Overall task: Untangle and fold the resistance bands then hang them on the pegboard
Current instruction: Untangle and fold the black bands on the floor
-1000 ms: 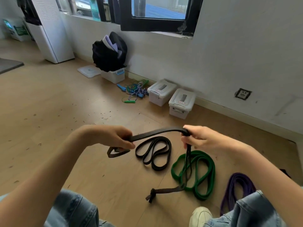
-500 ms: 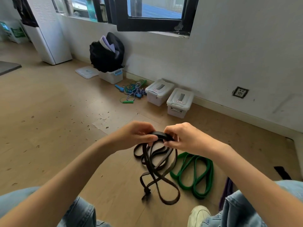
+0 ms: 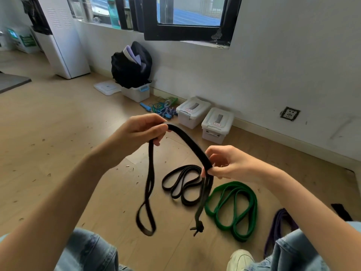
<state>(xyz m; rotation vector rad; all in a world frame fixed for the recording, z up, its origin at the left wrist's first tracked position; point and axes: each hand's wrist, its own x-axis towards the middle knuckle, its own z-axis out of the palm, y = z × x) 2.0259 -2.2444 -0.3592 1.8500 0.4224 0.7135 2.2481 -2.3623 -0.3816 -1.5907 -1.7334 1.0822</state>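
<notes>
At mid-frame, above the wooden floor (image 3: pixel 58 133), the left hand (image 3: pixel 140 132) and right hand (image 3: pixel 226 165) each pinch a dark brown resistance band (image 3: pixel 187 141) arched between them, its looped ends dangling. Below lie a black band (image 3: pixel 181 184), a green band (image 3: pixel 234 208) and a purple band (image 3: pixel 279 227).

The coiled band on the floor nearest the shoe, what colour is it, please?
Green, clearest in the head view.
</notes>
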